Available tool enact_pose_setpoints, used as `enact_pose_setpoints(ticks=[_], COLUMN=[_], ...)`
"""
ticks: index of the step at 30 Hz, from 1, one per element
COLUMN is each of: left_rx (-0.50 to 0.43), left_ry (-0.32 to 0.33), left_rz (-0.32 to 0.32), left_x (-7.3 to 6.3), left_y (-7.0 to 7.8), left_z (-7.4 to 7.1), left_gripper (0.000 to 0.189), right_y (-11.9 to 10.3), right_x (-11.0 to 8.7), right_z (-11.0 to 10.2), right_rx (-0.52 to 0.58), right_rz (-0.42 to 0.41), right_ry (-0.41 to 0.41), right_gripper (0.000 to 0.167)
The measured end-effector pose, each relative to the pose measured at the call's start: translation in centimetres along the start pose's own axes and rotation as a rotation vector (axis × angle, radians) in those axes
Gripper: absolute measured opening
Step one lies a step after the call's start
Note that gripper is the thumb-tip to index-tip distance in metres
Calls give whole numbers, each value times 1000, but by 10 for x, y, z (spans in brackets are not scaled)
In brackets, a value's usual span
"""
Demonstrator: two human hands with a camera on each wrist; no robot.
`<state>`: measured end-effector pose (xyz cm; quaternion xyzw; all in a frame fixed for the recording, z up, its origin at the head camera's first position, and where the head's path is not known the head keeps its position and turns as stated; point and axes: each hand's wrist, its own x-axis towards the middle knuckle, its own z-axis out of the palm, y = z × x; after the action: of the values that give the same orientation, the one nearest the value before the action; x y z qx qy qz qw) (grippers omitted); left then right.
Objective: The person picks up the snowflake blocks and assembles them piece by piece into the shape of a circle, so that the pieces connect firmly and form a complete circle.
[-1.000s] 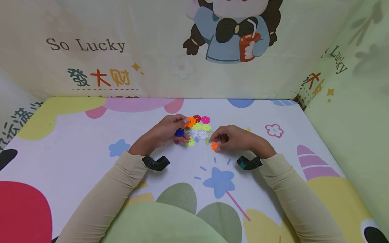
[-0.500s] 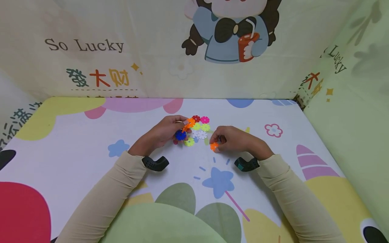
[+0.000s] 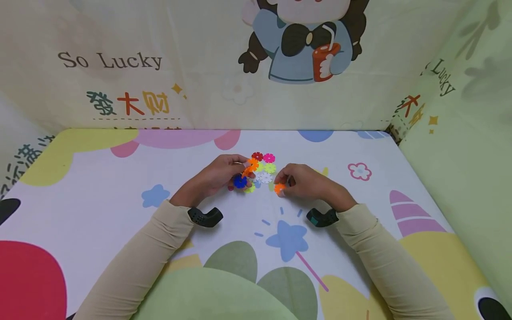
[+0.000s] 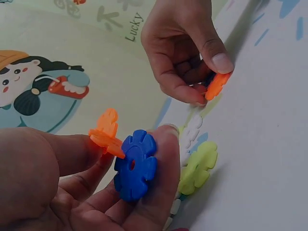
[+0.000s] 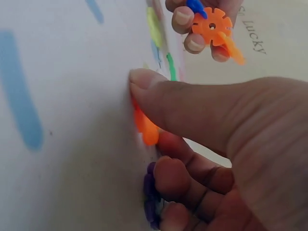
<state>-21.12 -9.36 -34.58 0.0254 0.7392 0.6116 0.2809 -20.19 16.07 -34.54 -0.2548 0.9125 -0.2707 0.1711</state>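
My left hand (image 3: pixel 224 173) pinches a small joined piece of flower-shaped plastic linking discs, held over the table's far middle. Two orange discs (image 5: pixel 211 33) slot together at an angle, and a blue disc (image 4: pixel 142 168) joins them, its flat face toward the left wrist camera. To the right, thumb and fingers of my right hand (image 3: pixel 302 182) pinch a single orange disc (image 3: pixel 279 189) close over the tabletop. Beneath its other fingertips, a purple disc (image 5: pixel 150 197) shows in the right wrist view. The two hands are a short gap apart.
Loose discs lie between and behind the hands: red (image 3: pixel 257 156), pink (image 3: pixel 269 158), yellow (image 3: pixel 270 168), white (image 3: pixel 265 178) and a yellow-green one (image 4: pixel 199 166) by the left fingers. A printed cloth (image 3: pixel 288 240) covers the table; a patterned curtain (image 3: pixel 208 66) hangs behind.
My left hand has come slightly nearer and right with the joined discs, the blue disc now more to the front. My right hand has shifted slightly left with its orange disc.
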Motion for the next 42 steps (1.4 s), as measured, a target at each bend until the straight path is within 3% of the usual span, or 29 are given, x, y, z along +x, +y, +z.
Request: enact_pose_setpoints(ticks=[13,23,31,38,42], left_rx=[51,-11,-7,-3,-13], left_ry=[66,44,56,47,32], left_rz=[-52,-16,-42,-36,-22], left_x=[2,2,1,3,4], left_y=[-1,-3,-2,-3,-3], left_z=[4,4,5,5,6], left_gripper=[27,28,28,26,25], right_y=[0,4,4,-1,-1], right_x=[3,3,5,5,5], right_z=[2,0,1,0,-1], right_rx=[19,63,130,156,193], right_rz=[9,-53,-26,13,2], right_ry=[61,112,135,225,267], right_gripper=[22,19,9,16,12])
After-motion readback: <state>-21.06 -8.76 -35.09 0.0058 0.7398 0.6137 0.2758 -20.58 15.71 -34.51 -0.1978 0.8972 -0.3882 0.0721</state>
